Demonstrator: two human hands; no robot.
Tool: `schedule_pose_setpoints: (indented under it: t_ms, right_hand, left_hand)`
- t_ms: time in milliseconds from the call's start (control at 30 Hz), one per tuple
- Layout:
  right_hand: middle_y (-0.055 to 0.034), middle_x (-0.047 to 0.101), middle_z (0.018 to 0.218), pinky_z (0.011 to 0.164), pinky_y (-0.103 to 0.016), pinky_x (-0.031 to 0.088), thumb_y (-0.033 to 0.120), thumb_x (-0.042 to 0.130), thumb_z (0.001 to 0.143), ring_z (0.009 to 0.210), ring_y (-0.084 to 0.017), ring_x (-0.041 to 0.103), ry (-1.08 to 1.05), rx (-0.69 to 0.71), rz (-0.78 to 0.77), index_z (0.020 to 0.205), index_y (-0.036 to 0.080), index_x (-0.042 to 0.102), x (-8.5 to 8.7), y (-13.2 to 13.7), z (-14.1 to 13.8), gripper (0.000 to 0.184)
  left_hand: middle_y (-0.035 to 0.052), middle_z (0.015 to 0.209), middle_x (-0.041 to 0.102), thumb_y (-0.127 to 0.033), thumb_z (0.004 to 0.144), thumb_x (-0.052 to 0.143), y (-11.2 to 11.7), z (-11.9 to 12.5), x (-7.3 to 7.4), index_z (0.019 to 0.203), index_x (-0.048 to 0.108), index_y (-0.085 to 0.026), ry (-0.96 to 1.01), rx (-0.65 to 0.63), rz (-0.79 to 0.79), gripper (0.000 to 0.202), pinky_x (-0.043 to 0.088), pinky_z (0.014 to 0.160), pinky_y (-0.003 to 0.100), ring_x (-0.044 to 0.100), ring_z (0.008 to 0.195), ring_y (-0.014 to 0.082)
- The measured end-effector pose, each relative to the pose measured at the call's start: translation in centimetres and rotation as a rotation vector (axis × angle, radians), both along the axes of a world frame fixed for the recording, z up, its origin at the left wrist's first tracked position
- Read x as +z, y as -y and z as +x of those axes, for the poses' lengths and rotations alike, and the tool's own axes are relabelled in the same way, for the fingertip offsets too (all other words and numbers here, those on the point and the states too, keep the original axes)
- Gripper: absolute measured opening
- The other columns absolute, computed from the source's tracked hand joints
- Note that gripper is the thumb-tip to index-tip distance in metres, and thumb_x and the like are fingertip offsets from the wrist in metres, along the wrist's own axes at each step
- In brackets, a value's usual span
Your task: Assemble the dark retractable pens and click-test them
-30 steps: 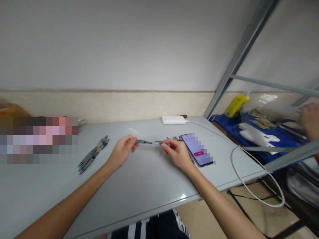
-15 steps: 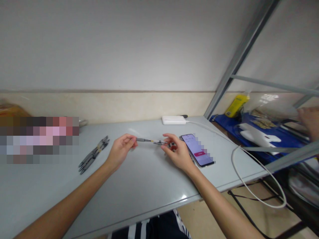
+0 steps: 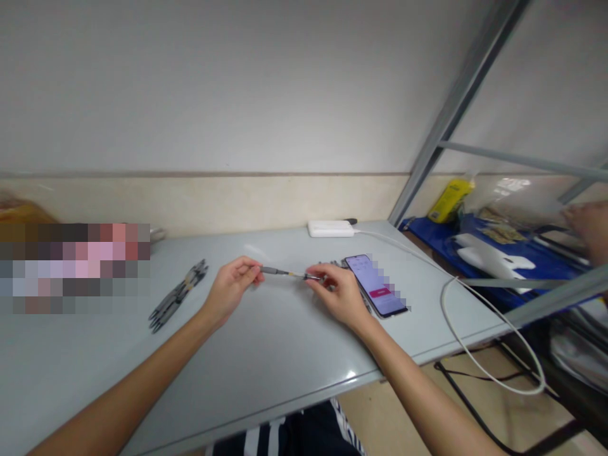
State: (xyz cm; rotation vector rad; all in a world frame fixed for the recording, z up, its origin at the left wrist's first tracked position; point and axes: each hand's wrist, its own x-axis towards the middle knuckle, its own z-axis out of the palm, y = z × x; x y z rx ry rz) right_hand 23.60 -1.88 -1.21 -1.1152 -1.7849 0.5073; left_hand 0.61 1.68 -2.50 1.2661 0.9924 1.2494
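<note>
My left hand (image 3: pixel 237 278) pinches the left end of a slim grey pen part (image 3: pixel 270 270) between thumb and fingertips, holding it level above the table. A thin, pale rod runs from its right end towards my right hand (image 3: pixel 335 288). There, thumb and fingers pinch a small dark and silver pen piece (image 3: pixel 311 277). The rod's tip meets or overlaps this piece; how far it reaches inside I cannot tell. Several grey pens (image 3: pixel 178 296) lie side by side on the table left of my left hand. Small parts behind my right fingers are mostly hidden.
Just right of my right hand lies a phone (image 3: pixel 375 285) with its screen lit. A white power bank (image 3: pixel 331 228) with a white cable (image 3: pixel 446 304) sits near the wall. Another person's blurred hand (image 3: pixel 591 228) shows over the blue surface (image 3: pixel 484 247) beyond the metal frame.
My right fingers have closed in around the small pen piece, and it now sits in line with the rod. The left hand has barely moved.
</note>
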Motion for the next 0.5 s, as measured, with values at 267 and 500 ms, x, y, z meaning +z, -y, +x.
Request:
schedule_pose_setpoints:
  t_ms: [267,500]
  right_hand:
    - [-0.0019,0.064,0.064,0.052,-0.024,0.043,0.033,0.062,0.079,0.053,-0.013,0.056,-0.135,0.046,-0.186,0.099,0.015,0.065,-0.22,-0.05,-0.1,0.027]
    - [-0.0001,0.058,0.05,0.048,-0.022,0.037,0.036,0.056,0.084,0.045,-0.01,0.049,-0.046,0.048,-0.204,0.065,0.016,0.063,0.01,0.16,-0.12,0.028]
  left_hand:
    - [0.0,0.06,0.064,-0.034,0.066,0.074,0.24,0.17,0.38,0.074,0.061,-0.014,0.006,-0.023,-0.045,0.025,0.04,0.058,0.023,0.056,0.059,0.011]
    - [0.0011,0.061,0.066,-0.035,0.066,0.074,0.29,-0.03,0.22,0.075,0.06,-0.014,-0.003,-0.068,-0.05,0.027,0.04,0.059,0.023,0.057,0.058,0.0111]
